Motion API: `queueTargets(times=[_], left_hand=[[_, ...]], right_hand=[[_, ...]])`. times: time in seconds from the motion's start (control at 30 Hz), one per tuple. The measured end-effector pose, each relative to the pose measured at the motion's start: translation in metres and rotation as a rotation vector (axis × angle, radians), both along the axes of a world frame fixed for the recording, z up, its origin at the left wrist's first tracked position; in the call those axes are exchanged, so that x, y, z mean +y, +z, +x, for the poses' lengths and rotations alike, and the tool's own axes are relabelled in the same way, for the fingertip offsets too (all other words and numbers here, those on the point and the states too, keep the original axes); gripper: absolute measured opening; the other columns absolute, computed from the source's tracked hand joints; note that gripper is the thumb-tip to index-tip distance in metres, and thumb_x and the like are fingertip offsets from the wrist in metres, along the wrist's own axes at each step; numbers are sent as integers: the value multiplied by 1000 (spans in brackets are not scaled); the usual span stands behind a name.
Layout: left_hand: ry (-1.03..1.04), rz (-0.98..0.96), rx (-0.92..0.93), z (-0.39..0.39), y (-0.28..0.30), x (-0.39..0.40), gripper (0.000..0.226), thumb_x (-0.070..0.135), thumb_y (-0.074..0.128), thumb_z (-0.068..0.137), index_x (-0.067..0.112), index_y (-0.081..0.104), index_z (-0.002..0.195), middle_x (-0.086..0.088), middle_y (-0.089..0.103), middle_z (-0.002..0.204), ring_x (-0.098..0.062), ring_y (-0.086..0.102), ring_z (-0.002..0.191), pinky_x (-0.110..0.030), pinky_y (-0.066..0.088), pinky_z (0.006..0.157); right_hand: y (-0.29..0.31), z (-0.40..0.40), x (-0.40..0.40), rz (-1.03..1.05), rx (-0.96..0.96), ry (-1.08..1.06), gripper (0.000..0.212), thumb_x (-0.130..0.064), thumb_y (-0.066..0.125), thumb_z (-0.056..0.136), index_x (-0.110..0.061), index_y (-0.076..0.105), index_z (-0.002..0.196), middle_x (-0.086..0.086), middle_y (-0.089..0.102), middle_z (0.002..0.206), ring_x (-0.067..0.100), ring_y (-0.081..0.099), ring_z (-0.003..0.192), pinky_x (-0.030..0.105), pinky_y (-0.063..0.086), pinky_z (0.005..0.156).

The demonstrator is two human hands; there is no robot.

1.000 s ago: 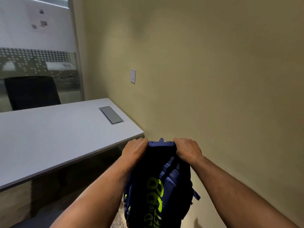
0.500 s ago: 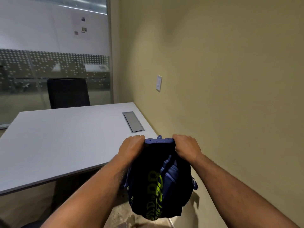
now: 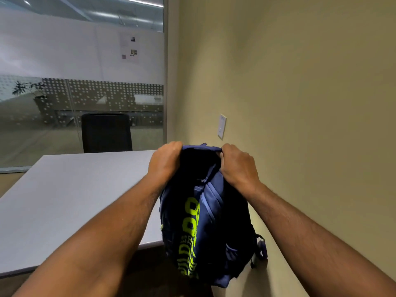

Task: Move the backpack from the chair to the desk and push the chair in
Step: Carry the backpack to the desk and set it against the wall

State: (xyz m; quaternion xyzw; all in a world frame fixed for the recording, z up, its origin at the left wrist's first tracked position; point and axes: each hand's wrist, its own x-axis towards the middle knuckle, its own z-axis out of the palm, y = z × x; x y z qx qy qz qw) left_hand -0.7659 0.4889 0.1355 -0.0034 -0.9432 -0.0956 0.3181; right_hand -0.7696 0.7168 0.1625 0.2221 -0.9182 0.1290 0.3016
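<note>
Between both outstretched arms hangs the navy backpack [image 3: 205, 219], off the floor by the near right corner of the white tabletop [image 3: 64, 202]. Neon-yellow lettering runs down its front, too folded to read. Left hand [image 3: 164, 162] and right hand [image 3: 239, 166] are each clenched on the bag's top edge. Beyond the tabletop stands a black chair [image 3: 106, 132] against a dotted glass partition [image 3: 85, 97]; a white wall plate [image 3: 222, 126] sits on the beige wall.
</note>
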Motion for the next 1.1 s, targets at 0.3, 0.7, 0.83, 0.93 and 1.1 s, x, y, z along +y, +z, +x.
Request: queueTargets(times=[0.3, 0.7, 0.83, 0.93, 1.1], left_hand=[[85, -109, 70, -116, 44, -3, 10, 1, 54, 88, 10, 59, 89, -10, 64, 86, -36, 60, 78, -41, 36, 55], [-45, -260, 14, -296, 44, -23, 11, 8, 54, 96, 10, 62, 103, -9, 65, 101, -31, 61, 96, -41, 43, 64], [-135, -301, 1, -349, 34, -15, 17, 6, 54, 96, 9, 63, 110, -10, 59, 109, -29, 53, 103, -40, 47, 74], [-166, -333, -24, -377, 15, -2, 16, 4, 57, 91, 8, 64, 106, -11, 53, 108, -30, 50, 100, -38, 39, 70], [-247, -326, -182, -405, -15, 18, 18, 4, 58, 92, 9, 64, 108, -11, 58, 106, -29, 54, 99, -37, 42, 72]], right_hand=[[8, -95, -24, -189, 47, 54, 26, -32, 47, 105, -11, 51, 91, 1, 48, 80, 27, 47, 61, 37, 34, 56], [-21, -236, -72, -406, -128, -39, 26, -36, 40, 106, -22, 43, 85, -5, 51, 82, 21, 48, 69, 35, 35, 62], [-37, -268, -71, -447, -198, -120, 27, -38, 38, 106, -18, 52, 94, -2, 58, 88, 21, 55, 75, 35, 41, 64], [-58, -286, -65, -421, -273, -184, 29, -38, 38, 106, -15, 56, 102, 1, 61, 95, 24, 60, 82, 37, 45, 68], [-93, -306, -40, -332, -405, -326, 24, -32, 41, 106, -14, 57, 111, 3, 64, 105, 22, 61, 86, 33, 45, 71]])
